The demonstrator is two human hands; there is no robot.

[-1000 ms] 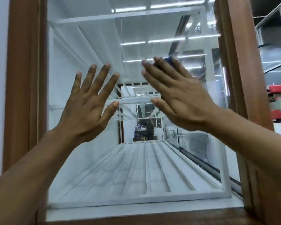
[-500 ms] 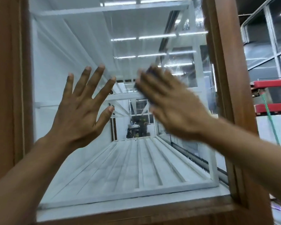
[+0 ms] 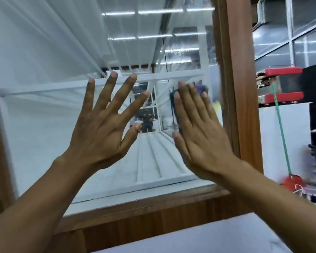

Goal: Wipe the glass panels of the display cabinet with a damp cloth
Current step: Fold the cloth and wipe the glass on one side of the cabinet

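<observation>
Left hand (image 3: 100, 128): raised, palm forward, fingers straight and spread wide, grasping nothing, laid flat on the glass panel (image 3: 35, 125) left of centre. Right hand (image 3: 199, 136): raised just beside the left, apart from it, fingers straight and held together, not curled, pressing a cloth (image 3: 200, 88) flat to the glass. Cloth: dark blue, mostly hidden under the right palm, edges showing past the fingertips and along the index finger; sits at the right side of the panel, near the upright of the wooden frame (image 3: 241, 106). Frame: brown wood, bordering the pane on the right and along the near bottom edge. Behind the glass: white slatted shelf (image 3: 153, 161) running to the far end, white crossbars above, reflected strip lights. Right of the cabinet: two red bars (image 3: 284, 71), one above the other, and a green cord (image 3: 281, 128) hanging down.
</observation>
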